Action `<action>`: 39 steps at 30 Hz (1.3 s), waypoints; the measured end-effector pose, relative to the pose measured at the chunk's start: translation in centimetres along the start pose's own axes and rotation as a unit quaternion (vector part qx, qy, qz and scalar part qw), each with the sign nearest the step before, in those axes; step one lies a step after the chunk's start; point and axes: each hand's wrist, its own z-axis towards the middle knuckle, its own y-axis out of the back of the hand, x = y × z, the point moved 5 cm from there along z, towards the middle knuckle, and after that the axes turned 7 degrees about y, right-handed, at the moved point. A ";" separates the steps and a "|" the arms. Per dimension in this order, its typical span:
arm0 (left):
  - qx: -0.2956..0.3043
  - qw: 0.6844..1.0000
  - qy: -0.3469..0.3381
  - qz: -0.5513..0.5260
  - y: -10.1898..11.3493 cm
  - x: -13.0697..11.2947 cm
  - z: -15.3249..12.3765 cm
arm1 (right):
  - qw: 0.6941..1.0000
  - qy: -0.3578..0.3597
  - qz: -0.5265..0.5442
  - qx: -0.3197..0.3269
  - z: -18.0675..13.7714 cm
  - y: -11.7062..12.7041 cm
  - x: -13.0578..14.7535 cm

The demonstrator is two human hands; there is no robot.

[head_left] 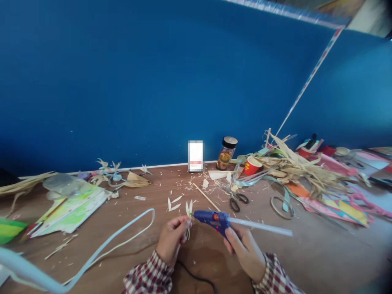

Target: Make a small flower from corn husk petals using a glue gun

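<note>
My right hand point(243, 249) grips a blue hot glue gun point(211, 219) by its handle. A long clear glue stick point(260, 226) pokes out of the gun's rear. My left hand point(174, 237) pinches a small flower of pale husk petals point(189, 207), its thin stems hanging below the fingers. The gun's nozzle points left and lies right at the base of the petals; whether it touches them I cannot tell. Several loose pale petals point(174, 204) lie on the table just beyond my left hand.
Black-handled scissors point(239, 201), a thin stick point(206, 197), a lidded jar point(226, 153) and a red paper cup point(252, 165) stand or lie beyond the gun. Dried husks point(303, 167) heap up at right. A painted sheet point(69, 210) and a pale blue bent tube point(113, 241) are at left.
</note>
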 end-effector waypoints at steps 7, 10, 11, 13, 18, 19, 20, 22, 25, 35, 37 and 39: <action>-0.001 1.000 -0.005 0.003 0.1 0.1 0.1 | 0.999 -0.002 -0.036 -0.012 -0.4 0.1 -0.2; -0.002 1.000 -0.003 0.005 0.0 0.1 0.1 | 0.999 -0.003 -0.047 -0.027 -0.5 0.4 -0.1; -0.002 1.000 -0.002 0.005 0.0 0.1 0.1 | 0.998 -0.001 -0.050 -0.030 -0.5 0.4 -0.1; 0.001 1.000 -0.003 0.004 0.0 0.1 0.1 | 0.998 0.000 -0.051 -0.028 -0.4 0.5 0.0; 0.007 1.000 -0.006 0.003 0.0 0.2 0.1 | 0.998 -0.004 -0.049 -0.025 -0.4 0.5 0.0; 0.005 1.000 -0.006 0.002 0.1 0.2 0.1 | 0.998 -0.004 -0.050 -0.026 -0.5 0.5 0.0; 0.005 1.000 -0.006 0.001 0.1 0.2 0.1 | 0.998 -0.004 -0.051 -0.025 -0.5 0.5 0.0; 0.007 1.000 -0.005 -0.002 0.1 0.2 0.1 | 0.998 -0.002 -0.053 -0.024 -0.5 0.5 0.0; 0.009 1.000 -0.005 -0.001 0.1 0.3 0.1 | 0.998 -0.001 -0.050 -0.024 -0.5 0.5 0.1; -0.002 1.000 -0.003 0.003 0.2 0.5 0.4 | 0.997 0.012 -0.079 -0.008 -0.6 0.5 0.1; 0.000 1.000 -0.002 0.004 0.2 0.5 0.4 | 0.997 0.014 -0.081 -0.006 -0.6 0.4 0.1; 0.000 1.000 -0.004 0.006 0.2 0.5 0.3 | 0.997 0.011 -0.076 -0.012 -0.5 0.3 0.1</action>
